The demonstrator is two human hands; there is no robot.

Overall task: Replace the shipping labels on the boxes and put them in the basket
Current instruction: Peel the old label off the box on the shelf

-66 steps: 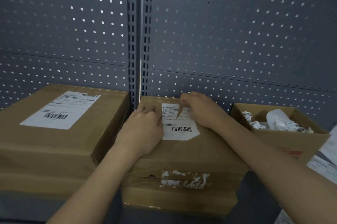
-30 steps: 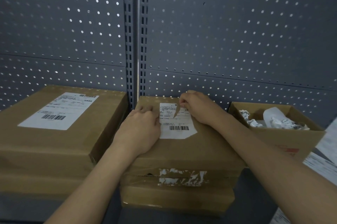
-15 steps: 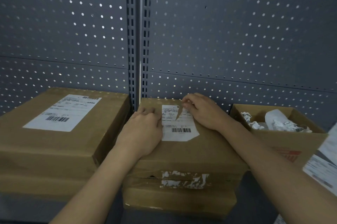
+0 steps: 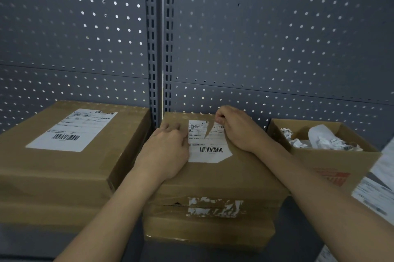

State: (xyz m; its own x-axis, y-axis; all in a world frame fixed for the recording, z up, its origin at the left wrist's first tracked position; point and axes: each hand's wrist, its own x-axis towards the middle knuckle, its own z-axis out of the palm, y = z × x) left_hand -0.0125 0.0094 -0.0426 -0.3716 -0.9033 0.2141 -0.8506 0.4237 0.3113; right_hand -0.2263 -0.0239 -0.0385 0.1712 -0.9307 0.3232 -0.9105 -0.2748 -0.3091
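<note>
Very little has moved. The right grip (image 4: 235, 131) has drawn its pinching fingertips (image 4: 219, 120) slightly up and back at the top edge of the label (image 4: 210, 155), so the tear (image 4: 207, 132) gapes a touch wider near its top. The view itself has drifted a little, shifting the loose printed sheets (image 4: 375, 195) along the right edge.

label (image 4: 210, 144) text: too small | papers (image 4: 372, 195) at right: blurred, cut off

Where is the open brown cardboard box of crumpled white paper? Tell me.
Head view, far right: the open brown cardboard box sits beside the sealed brown middle box, past the right hand pinching the white shipping label, before the grey perforated back panel.
</note>
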